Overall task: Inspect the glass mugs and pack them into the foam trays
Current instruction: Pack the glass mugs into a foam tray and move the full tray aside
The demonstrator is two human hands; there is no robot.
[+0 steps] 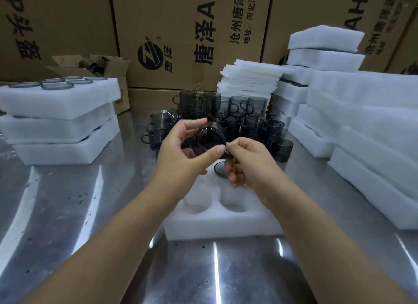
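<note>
A smoky grey glass mug (209, 140) is held tilted above the table with its mouth turned toward me. My left hand (183, 154) grips its rim between thumb and fingers. My right hand (246, 161) pinches the mug's handle side on the right. Below them lies a white foam tray (226, 222) with round holes; one far hole holds a mug (220, 168), the near two are bare. Behind, a heap of several grey mugs (226, 115) stands stacked on the metal table.
Filled foam trays (58, 122) are stacked at the left, their top layer showing mug rims. Stacks of foam trays (366, 122) and foam sheets (248, 81) stand at the right and back. Printed cardboard cartons (187, 32) wall the rear. The steel table (67, 213) reflects light.
</note>
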